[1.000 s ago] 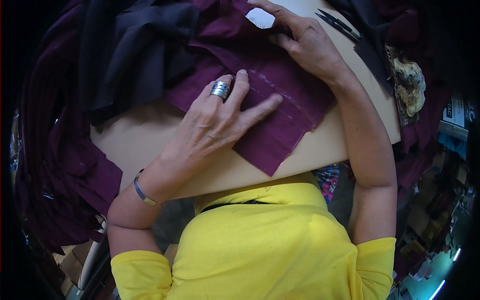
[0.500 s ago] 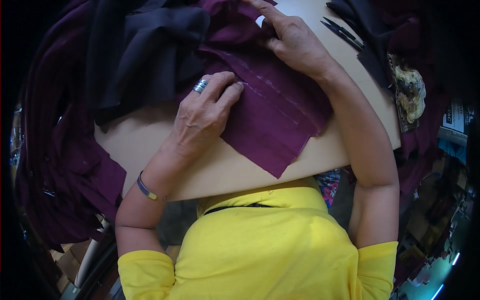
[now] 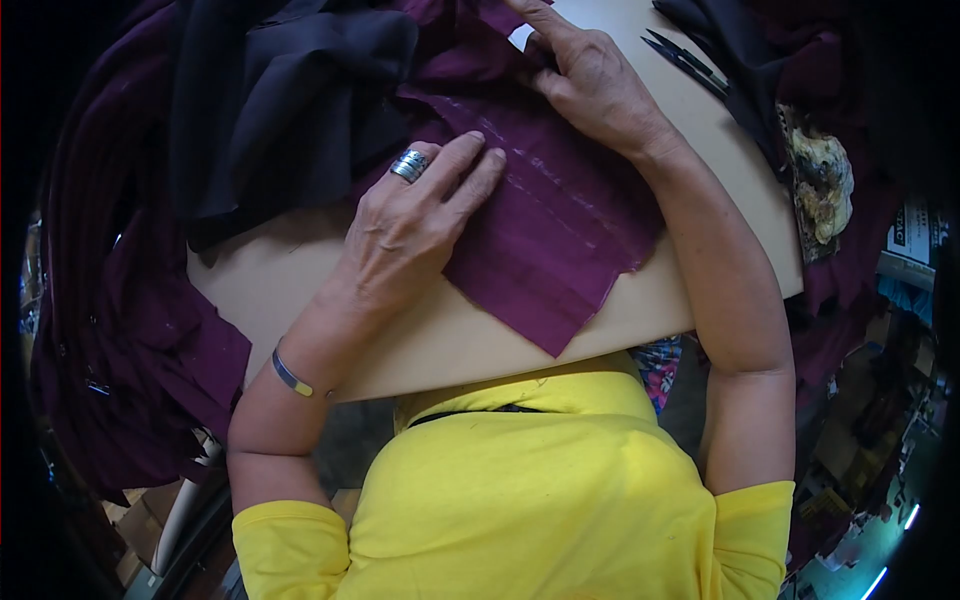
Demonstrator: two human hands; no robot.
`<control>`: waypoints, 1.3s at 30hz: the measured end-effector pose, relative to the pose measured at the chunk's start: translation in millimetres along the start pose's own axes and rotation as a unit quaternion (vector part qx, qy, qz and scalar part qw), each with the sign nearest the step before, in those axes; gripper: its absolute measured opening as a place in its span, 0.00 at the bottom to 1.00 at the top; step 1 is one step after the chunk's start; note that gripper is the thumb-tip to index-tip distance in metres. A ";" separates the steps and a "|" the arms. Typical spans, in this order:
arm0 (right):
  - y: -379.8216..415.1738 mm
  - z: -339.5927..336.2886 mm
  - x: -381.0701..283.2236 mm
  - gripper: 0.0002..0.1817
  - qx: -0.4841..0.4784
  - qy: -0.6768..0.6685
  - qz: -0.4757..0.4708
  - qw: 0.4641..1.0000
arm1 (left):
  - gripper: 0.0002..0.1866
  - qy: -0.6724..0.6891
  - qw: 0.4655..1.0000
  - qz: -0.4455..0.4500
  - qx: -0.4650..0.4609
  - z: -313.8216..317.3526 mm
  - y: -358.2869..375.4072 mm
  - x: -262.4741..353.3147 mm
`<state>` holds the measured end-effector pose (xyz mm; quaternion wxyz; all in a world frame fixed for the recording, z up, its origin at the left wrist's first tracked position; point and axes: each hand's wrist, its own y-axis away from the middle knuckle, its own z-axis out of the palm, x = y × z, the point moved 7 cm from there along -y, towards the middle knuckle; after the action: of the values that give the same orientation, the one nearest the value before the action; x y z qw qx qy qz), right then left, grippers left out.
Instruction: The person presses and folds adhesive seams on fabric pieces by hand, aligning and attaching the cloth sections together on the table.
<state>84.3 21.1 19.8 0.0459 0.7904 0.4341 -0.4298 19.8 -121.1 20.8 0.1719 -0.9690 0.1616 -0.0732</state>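
A maroon cloth piece [image 3: 560, 250] with pale chalk-like lines lies over the near part of the tabletop, its pointed corner toward my body. My left hand [image 3: 415, 205], with a ringed finger, rests on the cloth's left part. Its front fingers stretch out on the fabric; its thumb is hidden. My right hand [image 3: 595, 85] touches the cloth's upper right, index finger extended toward the top of the view and thumb apart from it. Its other fingers are mostly hidden. Dark grey cloth [image 3: 300, 110] lies bunched left of the maroon piece.
The pale tabletop [image 3: 300, 290] has a curved near edge by my body. Black-handled thread snips or a similar pointed tool [image 3: 690, 62] lie at the upper right, by dark cloth. A lumpy cream-coloured thing [image 3: 822, 185] sits at the right edge. Maroon cloth [image 3: 130, 300] hangs at the left.
My left hand's fingers have straightened from a pinch-like bend and moved slightly up and right over the cloth. My right hand has barely shifted.
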 end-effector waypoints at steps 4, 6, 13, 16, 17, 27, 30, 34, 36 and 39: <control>0.1 0.6 1.9 0.44 -0.004 0.001 -0.001 1.000 | 0.27 0.027 0.999 0.036 -0.014 -5.8 -2.0 -0.6; 0.6 -0.2 1.4 0.44 0.002 0.010 -0.008 1.000 | 0.25 0.013 1.000 0.016 -0.002 -6.7 -3.5 -4.1; 1.2 -0.2 1.8 0.44 -0.006 0.000 0.001 1.000 | 0.22 -0.070 0.997 -0.004 0.017 -0.5 -1.4 -14.2; 2.1 -1.7 -0.9 0.43 0.004 -0.013 -0.024 1.000 | 0.22 -0.085 0.996 0.012 0.005 -0.7 -1.2 -11.0; 2.1 -2.3 -2.2 0.43 0.009 -0.016 -0.036 0.999 | 0.22 -0.089 0.996 0.024 -0.001 -2.3 -1.8 -10.3; 13.3 -10.7 -0.3 0.45 -0.106 0.007 0.095 0.990 | 0.25 0.012 0.998 0.047 -0.028 -8.6 -2.2 9.8; 17.7 -14.6 -1.1 0.45 -0.106 0.012 0.111 0.988 | 0.17 0.022 1.000 0.008 0.016 -12.2 -2.3 -0.7; 14.2 -12.7 -13.7 0.45 -0.029 0.015 0.022 0.999 | 0.12 0.001 0.999 -0.005 0.036 -6.8 1.0 -13.0; 13.3 -6.8 -6.9 0.45 0.008 0.019 -0.020 1.000 | 0.17 -0.001 0.999 -0.002 0.045 -6.0 -0.2 -13.1; 12.8 -4.4 -2.4 0.45 0.017 0.007 -0.037 0.999 | 0.22 -0.017 1.000 0.006 0.002 -5.5 -6.2 -10.3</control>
<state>95.8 13.6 20.4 0.0131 0.7777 0.4555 -0.4329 10.9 -113.8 27.2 0.1770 -0.9689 0.1639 -0.0558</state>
